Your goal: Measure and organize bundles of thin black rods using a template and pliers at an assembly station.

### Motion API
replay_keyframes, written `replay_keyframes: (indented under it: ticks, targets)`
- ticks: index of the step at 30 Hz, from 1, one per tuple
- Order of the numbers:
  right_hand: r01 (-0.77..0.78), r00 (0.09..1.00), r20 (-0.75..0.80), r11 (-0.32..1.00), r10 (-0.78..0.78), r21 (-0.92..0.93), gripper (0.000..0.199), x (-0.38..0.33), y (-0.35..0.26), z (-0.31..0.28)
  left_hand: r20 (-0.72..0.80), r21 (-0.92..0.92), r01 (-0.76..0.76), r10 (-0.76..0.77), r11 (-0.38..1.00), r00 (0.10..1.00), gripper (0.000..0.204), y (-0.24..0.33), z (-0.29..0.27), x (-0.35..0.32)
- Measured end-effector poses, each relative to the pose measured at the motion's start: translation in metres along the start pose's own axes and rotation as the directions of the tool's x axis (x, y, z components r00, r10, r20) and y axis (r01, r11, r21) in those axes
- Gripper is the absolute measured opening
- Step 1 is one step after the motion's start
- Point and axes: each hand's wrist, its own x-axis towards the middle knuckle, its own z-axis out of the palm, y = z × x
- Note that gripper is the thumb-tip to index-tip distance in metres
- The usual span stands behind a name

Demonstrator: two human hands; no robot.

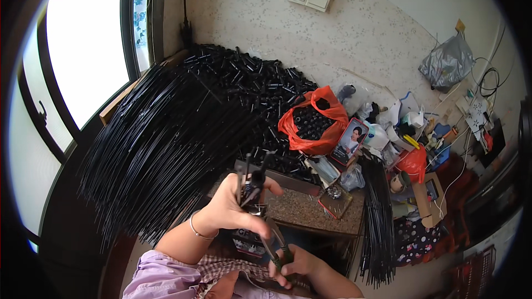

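In front of my body my left hand (226,206) is closed round a black tubular piece (255,184) with thin rods sticking up beside it. My right hand (299,261), lower and to the right, grips the handles of a pair of pliers (275,239). The pliers' jaws reach up to the lower end of the black piece, where a bit of shiny metal shows. Whether the jaws pinch it I cannot tell. Both hands are over the near edge of a speckled brown tabletop (288,209).
Long black rods (160,144) heap at left, with a pile of short black tubes (244,75) behind. An orange bag (291,141) holds more black parts. A phone (349,142) leans beside it. A tray (336,210) holds small metal pins. Another rod bundle (378,221) hangs at right.
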Motion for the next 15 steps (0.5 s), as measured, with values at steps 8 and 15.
replay_keyframes:
  ticks: [8, 15]
  targets:
    - [-0.128, 0.606, -0.196, 0.148, -0.771, -0.981, 0.033, -0.006, -0.028, 0.017, -0.265, 0.203, -0.026, 0.08, 0.979, 0.961, 0.054, 0.001, -0.009, -0.005]
    - [0.077, 0.946, -0.253, 0.896, -0.205, -0.438, 0.026, 0.015, -0.001, 0.02, -0.032, 0.041, -0.013, 0.014, 0.999, 0.999, 0.054, -0.003, -0.013, -0.011]
